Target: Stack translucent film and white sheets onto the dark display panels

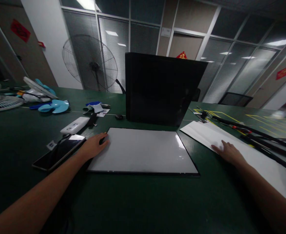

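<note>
A flat white panel with a thin black frame lies on the green table in front of me. My left hand rests at its left edge, thumb and forefinger apart, the fingertips touching the panel near its upper left corner. To the right, a long white sheet lies at a slant. On its near edge is my right hand, fingers spread and holding nothing. Behind the panel stands a large black screen-like slab, upright and slightly turned.
Left of the panel lie a smartphone and a white power bank. Blue fan blades and fan parts sit farther left. Black strips and cables lie at the right. A large standing fan is behind the table.
</note>
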A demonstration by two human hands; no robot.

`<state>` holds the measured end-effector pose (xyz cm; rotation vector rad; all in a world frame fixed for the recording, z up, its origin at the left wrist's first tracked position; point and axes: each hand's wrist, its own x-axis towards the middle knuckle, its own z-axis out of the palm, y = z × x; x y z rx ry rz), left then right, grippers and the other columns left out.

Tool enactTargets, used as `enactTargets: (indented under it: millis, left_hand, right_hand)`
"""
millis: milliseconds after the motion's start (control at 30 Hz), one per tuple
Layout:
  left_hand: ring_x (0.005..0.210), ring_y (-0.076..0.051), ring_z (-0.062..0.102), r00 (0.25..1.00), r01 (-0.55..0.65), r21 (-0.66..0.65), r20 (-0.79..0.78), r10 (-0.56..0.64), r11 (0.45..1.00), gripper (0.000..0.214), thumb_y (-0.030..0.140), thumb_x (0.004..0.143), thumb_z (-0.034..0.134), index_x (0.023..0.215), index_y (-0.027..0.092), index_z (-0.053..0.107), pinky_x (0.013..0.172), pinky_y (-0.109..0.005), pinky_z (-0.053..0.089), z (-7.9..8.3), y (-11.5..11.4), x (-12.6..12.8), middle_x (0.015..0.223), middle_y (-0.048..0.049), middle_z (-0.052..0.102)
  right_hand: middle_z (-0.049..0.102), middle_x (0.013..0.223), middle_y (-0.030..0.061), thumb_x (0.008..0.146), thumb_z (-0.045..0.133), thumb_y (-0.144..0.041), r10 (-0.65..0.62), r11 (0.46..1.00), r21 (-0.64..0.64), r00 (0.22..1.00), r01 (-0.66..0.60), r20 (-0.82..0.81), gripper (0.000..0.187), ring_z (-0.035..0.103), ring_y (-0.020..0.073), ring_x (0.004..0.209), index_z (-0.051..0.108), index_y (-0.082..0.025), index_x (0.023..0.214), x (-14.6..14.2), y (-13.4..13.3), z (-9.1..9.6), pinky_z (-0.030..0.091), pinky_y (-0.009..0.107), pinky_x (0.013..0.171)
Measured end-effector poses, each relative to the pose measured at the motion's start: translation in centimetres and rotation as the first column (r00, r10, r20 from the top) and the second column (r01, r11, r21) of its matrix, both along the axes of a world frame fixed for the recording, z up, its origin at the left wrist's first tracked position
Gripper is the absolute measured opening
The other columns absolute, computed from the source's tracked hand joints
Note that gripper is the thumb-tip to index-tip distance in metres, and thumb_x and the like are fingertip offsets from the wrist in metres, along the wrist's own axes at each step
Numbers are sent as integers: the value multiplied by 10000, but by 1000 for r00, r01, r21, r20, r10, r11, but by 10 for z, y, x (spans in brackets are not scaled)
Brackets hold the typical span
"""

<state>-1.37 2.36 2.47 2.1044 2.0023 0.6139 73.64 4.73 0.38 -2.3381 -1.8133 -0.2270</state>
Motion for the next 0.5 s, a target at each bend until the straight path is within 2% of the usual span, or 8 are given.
enactTargets:
  millis: [100, 200, 300, 400, 500]
  left_hand:
    - [1399, -356, 589, 1000, 7, -18, -24, -8, 1000, 629, 576, 910, 493, 1394, 216, 672, 1214, -476, 400, 1, 0, 0, 1556, -114, 597]
    - [1420, -362, 570, 999, 19, -28, -49, -20, 999, 690, 603, 922, 445, 1424, 176, 652, 1234, -474, 376, 1, 0, 0, 1580, -139, 565]
    - [1421, -372, 570, 999, 22, -2, -28, -22, 1000, 676, 594, 913, 470, 1396, 167, 671, 1236, -488, 374, 0, 0, -1, 1563, -152, 582]
    - [1415, -362, 579, 1000, 26, 22, -11, -26, 999, 633, 578, 910, 492, 1367, 186, 688, 1235, -484, 378, -2, 1, -2, 1543, -146, 604]
    - [1406, -348, 589, 999, 32, 19, -16, -32, 999, 622, 575, 911, 499, 1361, 191, 693, 1232, -456, 388, -3, 0, -3, 1540, -141, 609]
  right_hand:
    - [609, 1295, 424, 991, 422, -692, -16, 999, -47, 999, 14, -40, 837, 644, 471, 1198, 638, 25, 1366, 4, 1, -4, 486, 568, 898]
    - [651, 1254, 385, 1006, 432, -654, 9, 999, -52, 998, -12, -57, 754, 693, 422, 1103, 692, -12, 1304, 2, 0, -1, 500, 513, 852]
    - [691, 1212, 334, 1011, 443, -633, 33, 999, -37, 998, -35, -57, 667, 722, 384, 1011, 740, -81, 1240, -4, -4, 5, 502, 479, 787]
    - [726, 1090, 309, 1014, 422, -594, 16, 1000, -4, 999, -17, -39, 601, 736, 380, 855, 776, -133, 1167, -11, -8, 11, 486, 486, 698]
    - [723, 928, 318, 1004, 405, -459, 3, 996, 91, 1000, -2, -11, 524, 711, 383, 691, 772, -116, 1154, -17, -13, 15, 466, 502, 628]
